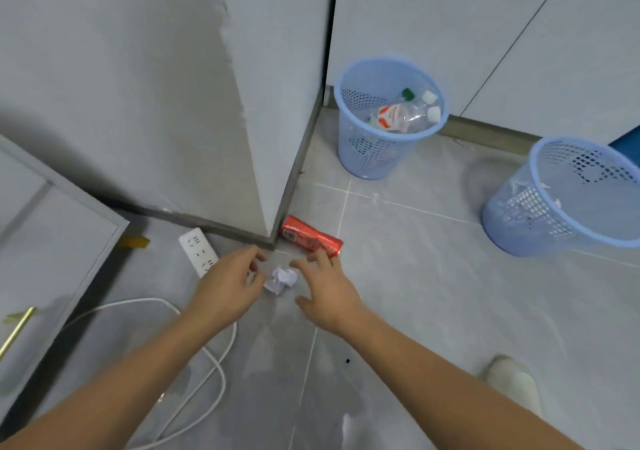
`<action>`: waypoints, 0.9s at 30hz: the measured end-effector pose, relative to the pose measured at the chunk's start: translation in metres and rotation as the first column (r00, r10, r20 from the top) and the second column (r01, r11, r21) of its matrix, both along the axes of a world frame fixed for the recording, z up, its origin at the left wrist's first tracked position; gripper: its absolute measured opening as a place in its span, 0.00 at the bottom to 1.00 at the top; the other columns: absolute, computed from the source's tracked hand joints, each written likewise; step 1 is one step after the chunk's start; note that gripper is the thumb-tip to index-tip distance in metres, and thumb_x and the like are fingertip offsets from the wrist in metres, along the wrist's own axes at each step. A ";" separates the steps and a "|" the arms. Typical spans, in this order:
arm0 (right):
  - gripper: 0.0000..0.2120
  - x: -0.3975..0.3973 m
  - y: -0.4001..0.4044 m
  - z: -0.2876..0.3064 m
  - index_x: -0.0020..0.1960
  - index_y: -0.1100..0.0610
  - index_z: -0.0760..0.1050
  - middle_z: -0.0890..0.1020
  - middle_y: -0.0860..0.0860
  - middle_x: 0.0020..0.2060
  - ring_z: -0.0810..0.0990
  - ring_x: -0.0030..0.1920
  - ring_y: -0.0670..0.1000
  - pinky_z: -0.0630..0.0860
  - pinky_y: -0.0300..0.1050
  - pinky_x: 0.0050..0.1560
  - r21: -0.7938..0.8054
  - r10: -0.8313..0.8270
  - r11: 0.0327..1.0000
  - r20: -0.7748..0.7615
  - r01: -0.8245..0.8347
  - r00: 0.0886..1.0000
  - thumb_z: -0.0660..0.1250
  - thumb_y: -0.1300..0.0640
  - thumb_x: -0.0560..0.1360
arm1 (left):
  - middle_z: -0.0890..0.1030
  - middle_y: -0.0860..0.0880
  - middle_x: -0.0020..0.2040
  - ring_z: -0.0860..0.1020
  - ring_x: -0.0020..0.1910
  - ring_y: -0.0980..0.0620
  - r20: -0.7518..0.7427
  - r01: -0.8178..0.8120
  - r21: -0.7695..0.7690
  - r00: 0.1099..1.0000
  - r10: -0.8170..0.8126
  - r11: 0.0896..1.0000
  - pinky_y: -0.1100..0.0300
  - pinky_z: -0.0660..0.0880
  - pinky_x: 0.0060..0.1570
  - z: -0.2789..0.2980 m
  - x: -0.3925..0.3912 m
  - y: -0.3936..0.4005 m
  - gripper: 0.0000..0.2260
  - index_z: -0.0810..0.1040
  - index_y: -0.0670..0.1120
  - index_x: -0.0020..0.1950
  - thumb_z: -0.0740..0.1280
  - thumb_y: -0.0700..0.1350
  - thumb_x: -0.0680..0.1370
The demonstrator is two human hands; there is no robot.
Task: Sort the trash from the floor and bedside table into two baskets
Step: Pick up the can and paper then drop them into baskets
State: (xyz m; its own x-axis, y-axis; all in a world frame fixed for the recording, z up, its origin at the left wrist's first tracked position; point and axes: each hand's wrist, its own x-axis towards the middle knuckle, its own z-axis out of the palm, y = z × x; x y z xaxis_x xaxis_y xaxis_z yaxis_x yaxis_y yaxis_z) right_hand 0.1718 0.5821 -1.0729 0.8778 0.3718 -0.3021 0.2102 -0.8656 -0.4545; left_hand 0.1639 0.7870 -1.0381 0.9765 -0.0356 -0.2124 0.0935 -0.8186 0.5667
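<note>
Both forearms reach down — left hand [227, 278] and right hand [329, 292], grip wide, flank the crumpled paper [282, 279].

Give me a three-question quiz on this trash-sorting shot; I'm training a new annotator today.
1. True or false: the red can lies on its side by the wall corner.
2. What lies between the left hand and the right hand?
3. The far basket holds: A) plastic bottles B) crumpled paper C) nothing

Key: 1 true; 2 the crumpled paper ball, not yet gripped; 3 A. The near basket holds paper scraps.
</note>
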 end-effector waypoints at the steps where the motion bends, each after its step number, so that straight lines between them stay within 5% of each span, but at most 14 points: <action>1: 0.31 0.001 0.011 -0.017 0.73 0.44 0.66 0.66 0.54 0.72 0.67 0.69 0.60 0.77 0.58 0.63 0.000 0.021 1.000 0.023 -0.021 1.000 0.75 0.52 0.74 | 0.79 0.55 0.46 0.78 0.46 0.53 0.008 0.006 0.013 1.000 -0.006 1.000 0.53 0.78 0.46 -0.005 0.001 0.004 0.07 0.77 0.53 0.56 0.67 0.46 0.78; 4: 0.29 0.005 0.037 -0.056 0.73 0.46 0.68 0.67 0.56 0.72 0.65 0.70 0.61 0.76 0.60 0.65 -0.030 0.108 0.994 0.049 -0.107 0.993 0.74 0.53 0.75 | 0.78 0.57 0.48 0.77 0.49 0.55 0.049 0.066 0.040 0.996 -0.068 0.997 0.54 0.78 0.48 -0.010 0.000 0.013 0.08 0.76 0.55 0.57 0.67 0.46 0.79; 11: 0.10 -0.026 -0.023 -0.085 0.53 0.54 0.76 0.75 0.57 0.53 0.77 0.53 0.63 0.79 0.54 0.42 -0.070 0.179 0.983 0.117 -0.172 0.977 0.69 0.58 0.72 | 0.75 0.54 0.59 0.73 0.60 0.52 0.167 0.363 0.113 0.911 -0.378 0.925 0.53 0.76 0.57 -0.014 0.064 -0.040 0.19 0.74 0.53 0.68 0.66 0.43 0.78; 16: 0.10 -0.033 -0.123 -0.025 0.57 0.47 0.69 0.69 0.49 0.58 0.71 0.59 0.54 0.72 0.49 0.46 -0.023 0.094 0.996 0.126 -0.091 0.988 0.64 0.52 0.77 | 0.70 0.47 0.72 0.70 0.71 0.45 -0.090 0.529 0.390 0.837 -0.540 0.754 0.49 0.72 0.66 -0.055 0.126 -0.094 0.33 0.64 0.54 0.78 0.70 0.48 0.73; 20: 0.10 -0.013 -0.193 0.046 0.59 0.47 0.71 0.69 0.47 0.57 0.72 0.58 0.53 0.76 0.50 0.48 0.073 -0.029 0.997 0.214 0.013 0.976 0.62 0.47 0.79 | 0.81 0.48 0.41 0.83 0.37 0.44 -0.027 0.516 0.547 0.798 -0.602 0.659 0.52 0.79 0.35 -0.088 0.125 -0.091 0.37 0.78 0.51 0.53 0.85 0.52 0.47; 23: 0.09 0.007 -0.239 0.095 0.60 0.47 0.73 0.71 0.46 0.56 0.73 0.56 0.51 0.76 0.51 0.50 0.131 -0.114 0.989 0.338 0.073 0.934 0.63 0.48 0.81 | 0.81 0.51 0.39 0.84 0.34 0.47 -0.091 0.489 0.476 0.854 -0.513 0.730 0.56 0.72 0.31 -0.087 0.111 -0.085 0.34 0.79 0.53 0.52 0.80 0.65 0.51; 25: 0.09 0.021 -0.271 0.122 0.61 0.49 0.75 0.72 0.46 0.55 0.74 0.54 0.49 0.76 0.48 0.50 0.153 -0.163 0.983 0.452 0.104 0.877 0.66 0.50 0.82 | 0.82 0.54 0.44 0.84 0.40 0.48 0.059 0.399 0.371 0.891 -0.450 0.839 0.55 0.76 0.34 -0.048 0.101 -0.092 0.30 0.77 0.55 0.57 0.71 0.70 0.61; 27: 0.09 0.037 -0.308 0.142 0.60 0.50 0.76 0.72 0.47 0.54 0.75 0.53 0.49 0.75 0.47 0.50 0.198 -0.283 0.958 0.543 0.207 0.791 0.69 0.51 0.81 | 0.81 0.55 0.46 0.84 0.43 0.48 0.155 0.283 0.213 0.935 -0.318 0.935 0.52 0.79 0.38 0.004 0.097 -0.111 0.27 0.73 0.58 0.62 0.72 0.66 0.67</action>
State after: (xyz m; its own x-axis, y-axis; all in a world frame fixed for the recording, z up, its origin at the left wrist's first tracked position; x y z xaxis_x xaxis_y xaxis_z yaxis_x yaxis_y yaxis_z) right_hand 0.2088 0.2737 -0.9308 0.9452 0.1210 0.3033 0.2488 -0.8686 -0.4285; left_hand 0.2613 0.6762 -1.0336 0.9486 -0.3106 -0.0612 -0.2644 -0.8836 0.3865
